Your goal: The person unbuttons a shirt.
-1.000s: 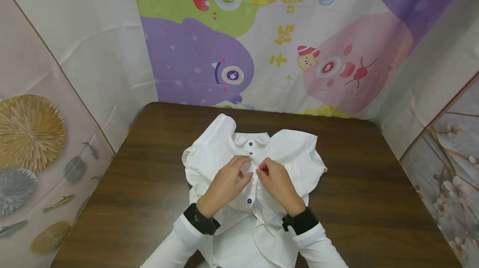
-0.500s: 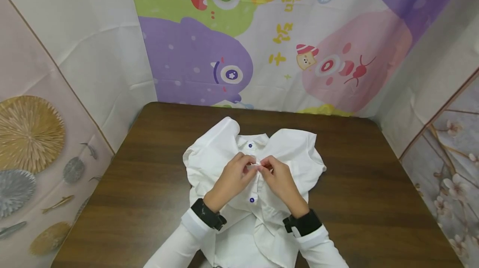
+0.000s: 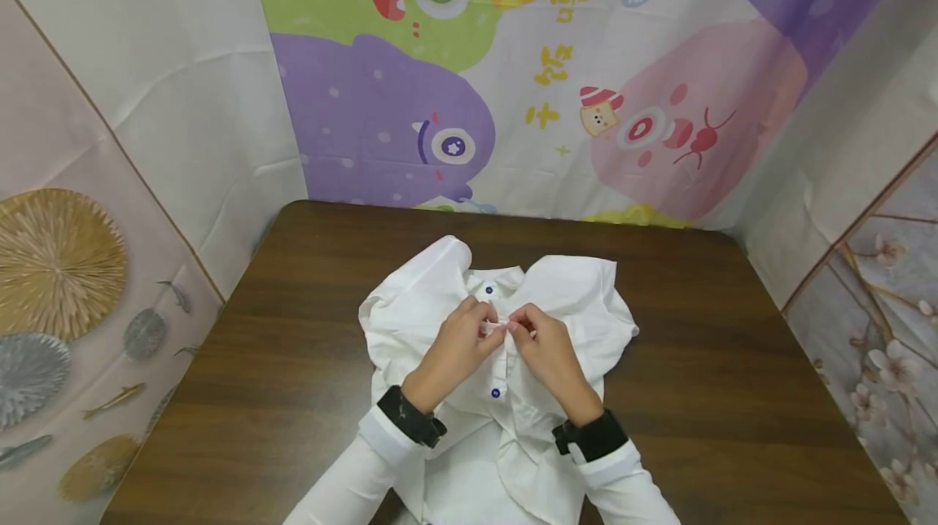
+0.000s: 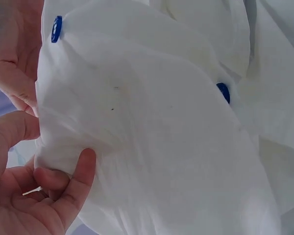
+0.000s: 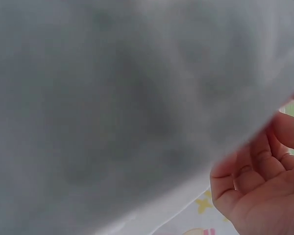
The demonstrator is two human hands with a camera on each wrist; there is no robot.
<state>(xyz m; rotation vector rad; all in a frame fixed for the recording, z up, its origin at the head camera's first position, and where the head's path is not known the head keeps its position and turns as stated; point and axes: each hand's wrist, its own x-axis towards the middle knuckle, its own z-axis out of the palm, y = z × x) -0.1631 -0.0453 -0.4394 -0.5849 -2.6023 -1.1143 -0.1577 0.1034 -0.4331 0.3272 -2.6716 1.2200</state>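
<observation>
A white short-sleeved shirt [image 3: 572, 297] lies spread on the table, its collar at the far side. Dark blue buttons run down its front, with one button [image 3: 488, 290] near the collar and another button [image 3: 495, 393] below the hands. My left hand [image 3: 456, 350] pinches the front edge of the shirt between thumb and fingers. Close against it, my right hand [image 3: 545, 354] pinches the same strip of cloth. In the left wrist view, cloth with a blue button [image 4: 57, 29] stands raised beside the fingers. Blurred cloth covers most of the right wrist view; what lies between the fingertips is hidden.
The brown wooden table [image 3: 293, 362] extends around the shirt. A cartoon-printed curtain [image 3: 396, 118] hangs behind the table's far edge, with patterned sheets at both sides. A black band [image 3: 412, 417] circles each wrist.
Both hands have come together at the shirt's front and now pinch the raised cloth. The upper part of the shirt has been drawn slightly toward me, and the second button is now covered.
</observation>
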